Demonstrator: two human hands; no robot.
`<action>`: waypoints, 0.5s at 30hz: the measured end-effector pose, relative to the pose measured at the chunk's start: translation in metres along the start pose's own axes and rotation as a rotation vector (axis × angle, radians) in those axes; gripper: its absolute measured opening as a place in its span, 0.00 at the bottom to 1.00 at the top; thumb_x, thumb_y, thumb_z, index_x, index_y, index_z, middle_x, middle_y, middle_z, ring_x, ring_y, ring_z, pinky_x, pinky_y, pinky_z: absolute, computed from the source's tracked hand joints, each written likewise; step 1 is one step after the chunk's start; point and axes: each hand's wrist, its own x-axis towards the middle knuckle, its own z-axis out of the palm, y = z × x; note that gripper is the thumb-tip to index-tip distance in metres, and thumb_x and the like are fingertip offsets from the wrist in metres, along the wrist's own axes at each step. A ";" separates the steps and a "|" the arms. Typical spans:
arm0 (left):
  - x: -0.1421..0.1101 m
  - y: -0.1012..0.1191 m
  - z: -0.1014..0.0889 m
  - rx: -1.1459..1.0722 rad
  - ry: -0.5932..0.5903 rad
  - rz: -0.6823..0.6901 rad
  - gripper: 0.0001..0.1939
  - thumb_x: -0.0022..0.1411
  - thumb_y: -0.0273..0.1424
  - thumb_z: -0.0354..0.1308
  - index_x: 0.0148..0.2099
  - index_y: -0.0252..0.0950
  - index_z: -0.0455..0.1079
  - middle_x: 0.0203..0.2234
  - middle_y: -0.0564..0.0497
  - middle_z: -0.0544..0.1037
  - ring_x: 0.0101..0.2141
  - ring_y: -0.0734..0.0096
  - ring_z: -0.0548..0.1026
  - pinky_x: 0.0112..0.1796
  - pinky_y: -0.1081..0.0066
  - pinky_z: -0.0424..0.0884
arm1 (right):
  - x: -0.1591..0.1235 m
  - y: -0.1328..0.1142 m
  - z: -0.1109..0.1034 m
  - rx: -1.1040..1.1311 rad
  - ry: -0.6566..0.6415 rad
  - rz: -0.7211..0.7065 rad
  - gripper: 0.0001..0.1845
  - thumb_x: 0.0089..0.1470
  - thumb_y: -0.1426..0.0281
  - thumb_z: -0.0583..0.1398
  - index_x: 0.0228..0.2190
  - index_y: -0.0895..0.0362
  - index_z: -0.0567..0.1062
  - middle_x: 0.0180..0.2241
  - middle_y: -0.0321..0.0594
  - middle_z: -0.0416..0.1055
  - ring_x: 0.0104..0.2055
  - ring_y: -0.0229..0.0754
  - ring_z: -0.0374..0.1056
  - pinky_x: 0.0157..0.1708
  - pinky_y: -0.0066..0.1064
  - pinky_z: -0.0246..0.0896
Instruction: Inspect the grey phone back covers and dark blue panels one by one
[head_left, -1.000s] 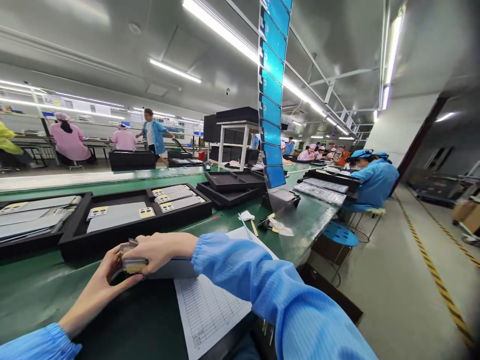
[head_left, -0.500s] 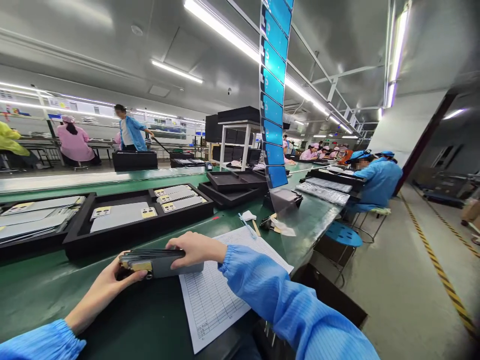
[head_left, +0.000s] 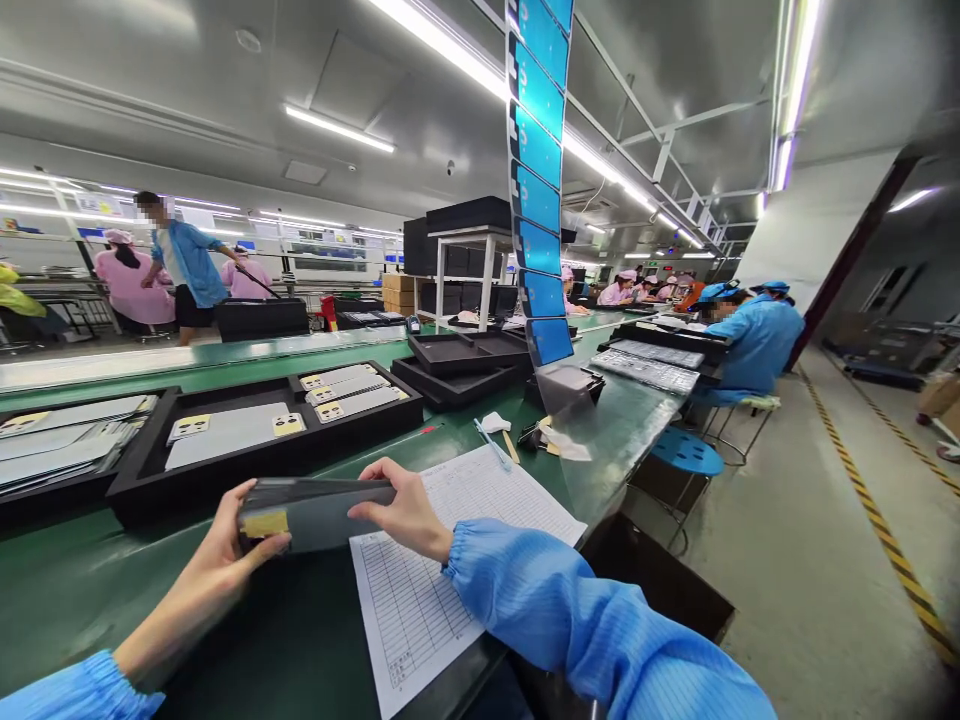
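A stack of thin grey phone back panels is held upright on its long edge above the green bench, slightly blurred. My left hand is closed round its left end, thumb in front by a yellow camera patch. At the right end my right hand pinches the stack between thumb and fingers. Below and beside the right hand lies a printed paper form. Behind the stack, a black divided tray contains pale panels with yellow camera corners.
Another black tray of panels stands at far left. Stacked black trays sit mid-bench. A hanging strip of blue films drops near a tape-like holder. A blue pen lies on the form. Co-workers sit beyond; one person stands.
The stack's top edges, fanned apart before, now look closer together. My right hand has shifted slightly right along it. The standing person in the background has moved left.
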 end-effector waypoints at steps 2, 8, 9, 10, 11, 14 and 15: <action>0.003 0.007 -0.008 0.011 0.043 0.034 0.40 0.42 0.50 0.59 0.53 0.46 0.45 0.43 0.53 0.63 0.41 0.62 0.67 0.44 0.66 0.66 | 0.007 -0.004 -0.002 0.025 0.014 -0.022 0.11 0.46 0.66 0.61 0.32 0.55 0.67 0.30 0.31 0.66 0.34 0.35 0.64 0.34 0.25 0.59; 0.006 -0.011 -0.012 0.101 -0.067 -0.038 0.38 0.43 0.50 0.57 0.51 0.41 0.44 0.43 0.49 0.62 0.45 0.58 0.64 0.49 0.60 0.60 | 0.011 0.008 0.004 0.011 -0.080 -0.010 0.13 0.42 0.67 0.64 0.32 0.58 0.69 0.25 0.30 0.66 0.27 0.35 0.64 0.28 0.27 0.60; 0.005 -0.014 -0.012 0.107 -0.101 -0.028 0.36 0.44 0.49 0.57 0.50 0.40 0.46 0.43 0.48 0.63 0.46 0.57 0.64 0.50 0.59 0.59 | 0.011 0.009 0.004 0.000 -0.092 -0.007 0.12 0.45 0.67 0.63 0.32 0.59 0.70 0.25 0.31 0.67 0.27 0.35 0.65 0.28 0.28 0.61; 0.005 -0.016 -0.012 0.116 -0.130 -0.024 0.34 0.45 0.49 0.56 0.49 0.40 0.47 0.43 0.48 0.63 0.46 0.57 0.64 0.50 0.59 0.59 | 0.012 0.010 0.004 -0.010 -0.101 -0.008 0.11 0.48 0.66 0.61 0.33 0.60 0.70 0.27 0.33 0.68 0.28 0.36 0.65 0.28 0.30 0.62; 0.005 -0.016 -0.012 0.118 -0.137 -0.012 0.32 0.46 0.48 0.56 0.49 0.40 0.48 0.43 0.49 0.64 0.46 0.58 0.65 0.49 0.60 0.60 | 0.013 0.009 0.003 -0.018 -0.109 -0.012 0.11 0.51 0.66 0.59 0.34 0.61 0.70 0.28 0.34 0.68 0.29 0.36 0.66 0.30 0.31 0.63; 0.007 -0.008 -0.017 0.129 -0.104 0.028 0.30 0.47 0.46 0.56 0.47 0.41 0.50 0.39 0.51 0.67 0.43 0.60 0.67 0.47 0.63 0.63 | 0.017 0.006 -0.001 -0.033 -0.132 -0.015 0.11 0.54 0.66 0.56 0.36 0.61 0.70 0.33 0.37 0.69 0.33 0.38 0.67 0.33 0.35 0.64; 0.008 -0.006 -0.019 0.131 -0.099 0.042 0.30 0.46 0.46 0.57 0.47 0.41 0.50 0.38 0.52 0.67 0.42 0.61 0.67 0.46 0.63 0.63 | 0.018 0.006 -0.001 -0.035 -0.141 -0.008 0.11 0.54 0.66 0.56 0.38 0.61 0.69 0.34 0.38 0.69 0.34 0.39 0.68 0.34 0.35 0.64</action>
